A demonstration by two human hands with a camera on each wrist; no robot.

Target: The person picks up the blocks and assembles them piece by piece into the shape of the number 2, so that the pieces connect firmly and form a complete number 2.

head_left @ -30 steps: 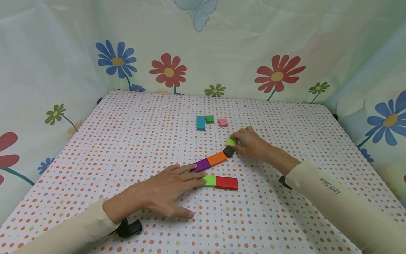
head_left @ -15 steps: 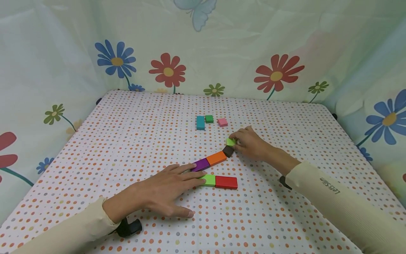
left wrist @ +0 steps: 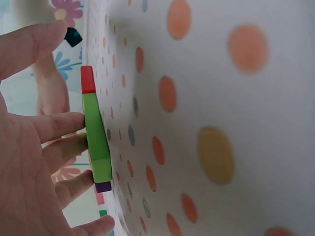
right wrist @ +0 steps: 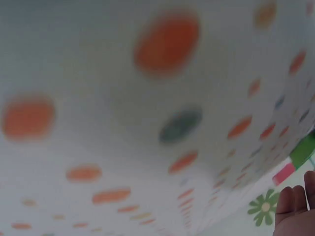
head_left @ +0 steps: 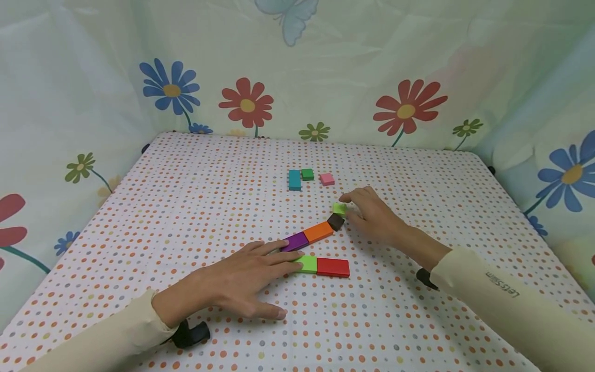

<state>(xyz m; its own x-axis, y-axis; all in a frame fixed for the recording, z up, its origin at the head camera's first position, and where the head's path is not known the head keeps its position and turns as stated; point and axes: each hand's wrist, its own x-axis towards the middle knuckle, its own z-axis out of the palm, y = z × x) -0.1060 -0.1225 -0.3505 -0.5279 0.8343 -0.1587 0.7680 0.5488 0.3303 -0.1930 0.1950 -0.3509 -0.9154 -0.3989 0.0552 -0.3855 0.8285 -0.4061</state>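
My left hand (head_left: 251,279) lies with its fingers spread. Its fingertips rest on the left part of a lime-green block (head_left: 308,264) and at the near end of a purple block (head_left: 296,241). A red block (head_left: 332,267) adjoins the lime-green one. From the purple block a slanting row runs on through an orange block (head_left: 318,232) and a dark block (head_left: 335,222) to a small lime-green block (head_left: 339,208). Right beside that last block is my right hand (head_left: 374,214), index finger and thumb parted around its right side.
Farther back on the dotted cloth (head_left: 209,196) lie a teal block (head_left: 295,180), a small green block (head_left: 307,174) and a pink block (head_left: 327,179). Flowered curtain walls (head_left: 316,62) rise behind and at both sides.
My right hand has loosened its pinch on the small lime-green block and drawn slightly to the right, leaving the block beside the dark one. My left hand has stayed in place.
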